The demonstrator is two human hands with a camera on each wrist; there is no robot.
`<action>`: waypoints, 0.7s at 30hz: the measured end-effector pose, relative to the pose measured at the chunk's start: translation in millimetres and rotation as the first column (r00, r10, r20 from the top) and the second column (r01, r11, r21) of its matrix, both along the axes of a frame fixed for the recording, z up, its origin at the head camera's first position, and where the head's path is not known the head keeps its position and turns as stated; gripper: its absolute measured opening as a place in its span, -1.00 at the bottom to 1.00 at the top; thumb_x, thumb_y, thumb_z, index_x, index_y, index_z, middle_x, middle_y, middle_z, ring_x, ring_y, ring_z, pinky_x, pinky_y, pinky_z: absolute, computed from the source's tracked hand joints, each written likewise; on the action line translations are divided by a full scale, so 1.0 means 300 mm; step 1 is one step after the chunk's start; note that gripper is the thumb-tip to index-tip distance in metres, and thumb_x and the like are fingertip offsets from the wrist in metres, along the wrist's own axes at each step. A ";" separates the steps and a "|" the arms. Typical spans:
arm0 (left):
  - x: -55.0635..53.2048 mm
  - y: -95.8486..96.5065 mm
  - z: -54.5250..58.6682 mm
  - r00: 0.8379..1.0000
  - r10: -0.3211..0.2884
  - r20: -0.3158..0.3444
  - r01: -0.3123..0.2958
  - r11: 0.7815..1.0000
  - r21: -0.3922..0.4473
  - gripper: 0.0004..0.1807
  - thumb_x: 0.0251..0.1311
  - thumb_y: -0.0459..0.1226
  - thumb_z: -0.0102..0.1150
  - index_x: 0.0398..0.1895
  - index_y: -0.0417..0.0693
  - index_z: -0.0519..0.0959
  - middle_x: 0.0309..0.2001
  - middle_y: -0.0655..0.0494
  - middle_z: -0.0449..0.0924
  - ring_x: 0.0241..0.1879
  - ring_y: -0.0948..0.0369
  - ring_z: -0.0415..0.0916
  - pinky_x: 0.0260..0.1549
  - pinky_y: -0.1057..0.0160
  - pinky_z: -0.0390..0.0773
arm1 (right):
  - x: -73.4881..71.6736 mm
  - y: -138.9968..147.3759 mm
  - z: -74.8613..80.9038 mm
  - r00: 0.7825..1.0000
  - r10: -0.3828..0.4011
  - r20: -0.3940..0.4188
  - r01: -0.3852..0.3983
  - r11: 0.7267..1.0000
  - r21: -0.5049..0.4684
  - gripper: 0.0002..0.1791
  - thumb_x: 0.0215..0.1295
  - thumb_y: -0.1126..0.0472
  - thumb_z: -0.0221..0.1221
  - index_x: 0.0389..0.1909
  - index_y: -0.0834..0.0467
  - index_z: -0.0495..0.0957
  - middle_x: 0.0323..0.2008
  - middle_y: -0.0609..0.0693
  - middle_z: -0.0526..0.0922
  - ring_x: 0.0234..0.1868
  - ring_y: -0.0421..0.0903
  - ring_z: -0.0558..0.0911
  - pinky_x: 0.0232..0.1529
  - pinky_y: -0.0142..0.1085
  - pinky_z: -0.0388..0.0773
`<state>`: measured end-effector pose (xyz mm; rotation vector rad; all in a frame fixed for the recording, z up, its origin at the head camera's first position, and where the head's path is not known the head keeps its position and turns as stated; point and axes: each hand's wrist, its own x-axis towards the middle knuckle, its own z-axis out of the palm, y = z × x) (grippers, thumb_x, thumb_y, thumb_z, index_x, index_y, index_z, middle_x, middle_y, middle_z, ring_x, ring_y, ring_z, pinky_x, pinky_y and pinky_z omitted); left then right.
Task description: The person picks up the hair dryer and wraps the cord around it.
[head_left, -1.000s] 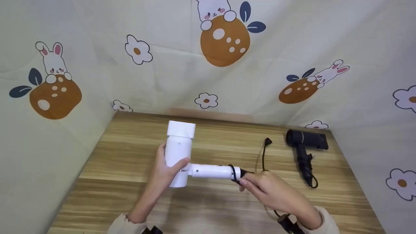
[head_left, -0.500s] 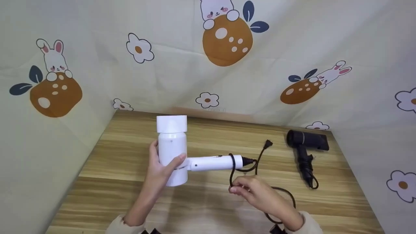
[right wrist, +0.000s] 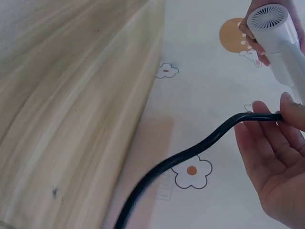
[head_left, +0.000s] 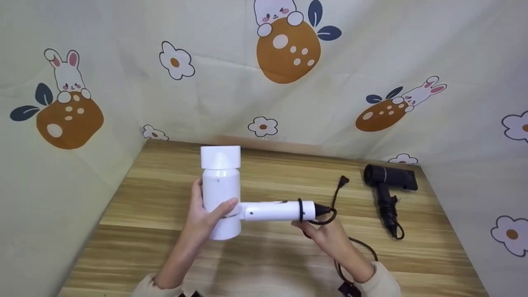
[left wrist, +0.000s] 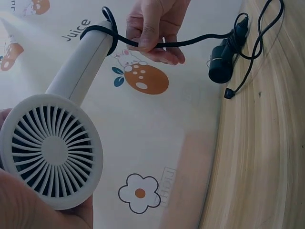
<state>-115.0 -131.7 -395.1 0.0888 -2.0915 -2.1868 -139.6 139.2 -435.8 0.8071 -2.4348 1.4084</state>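
A white hair dryer is held above the table, its barrel gripped by my left hand with the thumb across the front. The handle points right, and a black cord loops round its end. In the left wrist view the round vented end faces the camera. My right hand is just below the handle's end. The right wrist view shows that hand pinching the cord between thumb and fingers, the other fingers fairly straight. The cord's plug lies to the right.
A black hair dryer with its cord wound round the handle lies at the table's back right. The wooden table is bordered by patterned cloth at the back and both sides.
The right hand has gone from the handle's end, down with the cord, then under the handle. The cord's loop now sits tighter round the handle. The white dryer shifted left, then slightly right.
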 end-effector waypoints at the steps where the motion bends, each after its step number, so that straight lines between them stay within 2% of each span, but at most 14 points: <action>1: 0.000 -0.002 0.000 1.000 -0.009 0.003 0.009 1.000 0.001 -0.16 0.02 -0.30 0.28 0.32 -0.03 0.00 0.02 -0.10 0.37 -0.06 0.08 0.42 -0.13 0.13 0.50 | -0.001 0.002 0.001 0.999 -0.002 -0.037 0.002 1.000 -0.008 -0.77 -0.01 0.38 0.33 -0.28 0.16 0.60 -0.37 -0.01 0.70 -0.31 -0.34 0.60 -0.32 -0.40 0.58; 3: -0.001 -0.007 -0.001 0.999 -0.037 0.009 0.037 0.999 -0.010 -0.16 0.01 -0.30 0.28 0.31 -0.02 0.01 0.00 -0.11 0.37 -0.07 0.08 0.42 -0.14 0.12 0.51 | -0.005 0.010 0.003 0.990 0.014 -0.141 -0.013 1.000 0.008 -0.76 -0.08 0.47 0.33 -0.36 0.21 0.55 -0.44 0.01 0.67 -0.37 -0.34 0.56 -0.38 -0.44 0.55; 5: -0.003 -0.012 -0.002 0.997 -0.070 0.017 0.071 0.997 -0.032 -0.17 0.00 -0.29 0.30 0.30 -0.01 0.03 -0.02 -0.11 0.38 -0.10 0.08 0.43 -0.17 0.12 0.53 | -0.010 0.019 0.006 0.968 0.053 -0.245 -0.043 0.998 0.045 -0.72 -0.12 0.53 0.32 -0.42 0.21 0.48 -0.50 0.00 0.62 -0.43 -0.31 0.53 -0.43 -0.47 0.50; 7: -0.007 -0.019 -0.003 0.994 -0.111 0.024 0.112 0.993 -0.041 -0.19 -0.01 -0.30 0.30 0.28 -0.01 0.06 -0.05 -0.13 0.40 -0.14 0.07 0.46 -0.22 0.11 0.56 | -0.019 0.029 0.010 0.933 0.115 -0.340 -0.086 0.991 0.098 -0.71 -0.12 0.53 0.30 -0.46 0.16 0.43 -0.50 -0.03 0.59 -0.45 -0.25 0.55 -0.40 -0.47 0.51; 9: -0.010 -0.024 -0.003 0.987 -0.158 0.032 0.159 0.986 -0.039 -0.21 -0.02 -0.30 0.31 0.26 0.00 0.08 -0.07 -0.14 0.41 -0.17 0.07 0.47 -0.28 0.10 0.58 | -0.027 0.038 0.011 0.892 0.182 -0.413 -0.127 0.979 0.157 -0.77 -0.04 0.45 0.27 -0.44 0.14 0.44 -0.47 -0.05 0.59 -0.43 -0.20 0.58 -0.36 -0.47 0.52; 12: -0.013 -0.031 -0.005 0.972 -0.231 0.042 0.232 0.972 -0.036 -0.21 -0.01 -0.30 0.31 0.25 0.00 0.08 -0.09 -0.16 0.40 -0.20 0.07 0.48 -0.32 0.09 0.59 | -0.034 0.047 0.013 0.846 0.300 -0.440 -0.226 0.951 0.212 -0.82 0.00 0.36 0.24 -0.35 0.14 0.50 -0.37 -0.05 0.64 -0.32 -0.15 0.62 -0.22 -0.42 0.55; 15: -0.015 -0.036 -0.007 0.958 -0.280 0.054 0.284 0.956 -0.074 -0.19 -0.02 -0.28 0.32 0.27 0.04 0.07 -0.09 -0.17 0.39 -0.20 0.07 0.48 -0.32 0.10 0.59 | -0.034 0.050 0.016 0.811 0.387 -0.438 -0.295 0.918 0.265 -0.73 -0.08 0.41 0.25 -0.30 0.14 0.51 -0.36 -0.09 0.62 -0.30 -0.19 0.59 -0.20 -0.44 0.52; 16: -0.016 -0.037 -0.007 0.954 -0.294 0.058 0.298 0.950 -0.094 -0.18 -0.03 -0.27 0.32 0.28 0.04 0.07 -0.09 -0.17 0.39 -0.20 0.07 0.48 -0.33 0.10 0.59 | -0.034 0.052 0.016 0.807 0.406 -0.428 -0.309 0.909 0.280 -0.69 -0.14 0.46 0.25 -0.31 0.14 0.50 -0.36 -0.09 0.62 -0.31 -0.19 0.58 -0.19 -0.44 0.51; 18: -0.016 -0.037 -0.007 0.949 -0.311 0.059 0.316 0.939 -0.134 -0.18 -0.04 -0.26 0.34 0.27 0.04 0.08 -0.10 -0.18 0.40 -0.21 0.07 0.49 -0.32 0.11 0.59 | -0.033 0.054 0.019 0.813 0.431 -0.391 -0.330 0.895 0.300 -0.64 -0.20 0.52 0.27 -0.33 0.14 0.49 -0.38 -0.10 0.60 -0.32 -0.21 0.57 -0.19 -0.47 0.51; 19: -0.017 -0.037 -0.007 0.947 -0.317 0.060 0.322 0.934 -0.154 -0.17 -0.04 -0.25 0.34 0.27 0.03 0.08 -0.10 -0.18 0.41 -0.21 0.07 0.49 -0.32 0.11 0.59 | -0.033 0.056 0.021 0.821 0.442 -0.363 -0.341 0.888 0.310 -0.65 -0.19 0.51 0.29 -0.34 0.14 0.49 -0.38 -0.10 0.60 -0.33 -0.22 0.58 -0.20 -0.48 0.51; 21: -0.018 -0.036 -0.007 0.945 -0.322 0.058 0.328 0.927 -0.182 -0.17 -0.05 -0.24 0.36 0.27 0.04 0.08 -0.11 -0.17 0.41 -0.22 0.07 0.49 -0.33 0.12 0.60 | -0.036 0.063 0.028 0.849 0.454 -0.270 -0.358 0.870 0.338 -0.72 -0.12 0.48 0.30 -0.36 0.15 0.50 -0.40 -0.09 0.60 -0.35 -0.22 0.58 -0.22 -0.51 0.52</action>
